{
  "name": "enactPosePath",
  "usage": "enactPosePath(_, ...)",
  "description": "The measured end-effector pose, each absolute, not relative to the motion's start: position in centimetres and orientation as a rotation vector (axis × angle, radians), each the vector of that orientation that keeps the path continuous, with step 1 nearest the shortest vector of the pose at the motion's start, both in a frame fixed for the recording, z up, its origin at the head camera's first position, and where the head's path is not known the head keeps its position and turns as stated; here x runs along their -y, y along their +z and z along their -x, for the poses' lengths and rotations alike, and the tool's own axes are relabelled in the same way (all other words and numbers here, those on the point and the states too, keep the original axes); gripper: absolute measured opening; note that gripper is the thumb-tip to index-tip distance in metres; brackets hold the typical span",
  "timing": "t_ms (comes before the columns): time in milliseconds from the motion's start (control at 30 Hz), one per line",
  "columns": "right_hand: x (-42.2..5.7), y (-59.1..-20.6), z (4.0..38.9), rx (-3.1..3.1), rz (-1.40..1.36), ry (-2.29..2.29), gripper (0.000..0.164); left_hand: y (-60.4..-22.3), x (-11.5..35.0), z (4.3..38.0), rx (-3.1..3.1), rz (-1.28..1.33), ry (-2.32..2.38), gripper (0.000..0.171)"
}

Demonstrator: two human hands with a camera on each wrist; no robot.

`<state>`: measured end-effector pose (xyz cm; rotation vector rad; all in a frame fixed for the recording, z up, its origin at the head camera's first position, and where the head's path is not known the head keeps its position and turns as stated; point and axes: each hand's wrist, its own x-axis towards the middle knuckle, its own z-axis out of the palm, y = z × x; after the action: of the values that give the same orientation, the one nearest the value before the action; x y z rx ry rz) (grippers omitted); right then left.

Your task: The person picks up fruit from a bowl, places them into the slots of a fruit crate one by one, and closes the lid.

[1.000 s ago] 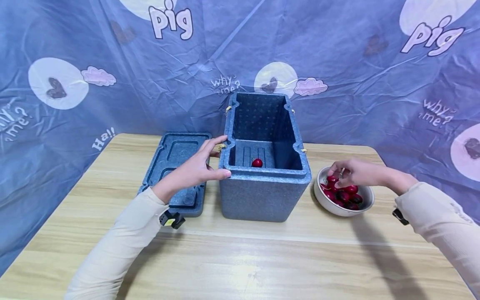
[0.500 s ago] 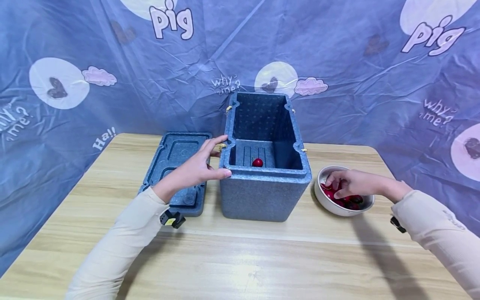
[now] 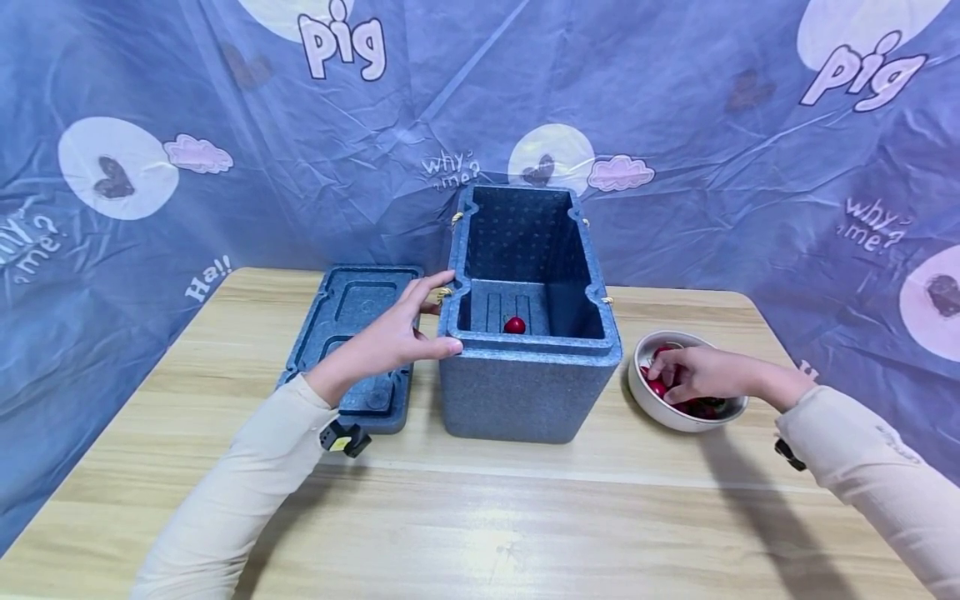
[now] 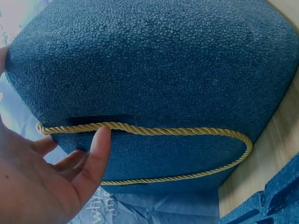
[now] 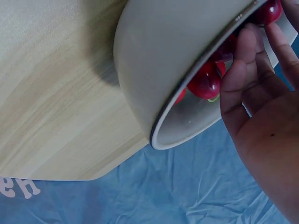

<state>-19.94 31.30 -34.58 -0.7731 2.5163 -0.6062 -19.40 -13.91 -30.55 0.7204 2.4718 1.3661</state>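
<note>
A dark blue-grey foam box (image 3: 525,400) stands uncovered in the middle of the table, with one red cherry (image 3: 514,325) on its floor. My left hand (image 3: 386,337) rests against its left side, thumb at the front corner and fingers spread along the rim. In the left wrist view, a fingertip touches the box's gold rope (image 4: 187,131). To the right, my right hand (image 3: 708,372) reaches into a white bowl (image 3: 667,417) of cherries. Its thumb and index finger pinch a cherry (image 5: 268,11); more cherries (image 5: 205,81) lie beside the fingers, partly hidden by the hand.
The box's lid (image 3: 367,292) lies on the wooden table (image 3: 480,517) to the left, partly under my left forearm. Behind the table hangs a blue printed cloth (image 3: 315,167). Small black cameras (image 3: 345,437) are worn at both wrists.
My right hand has gone lower into the bowl, its fingers closing around a cherry. The left hand, the box and the cherry inside it have stayed in place.
</note>
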Motion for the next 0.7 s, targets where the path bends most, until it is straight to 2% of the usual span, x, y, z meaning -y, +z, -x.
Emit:
enactPosePath(400, -31.2, -35.7, 19.7, -2.61, 0.819, -0.537, 0.024, -30.4, 13.9, 19.2, -2.464, -0.712, 1.367, 0.091)
enactPosePath(700, -31.3, -35.0, 19.6, -2.621, 0.79, -0.558, 0.022, -30.5, 13.9, 19.3, -2.471, -0.714, 1.363, 0.091)
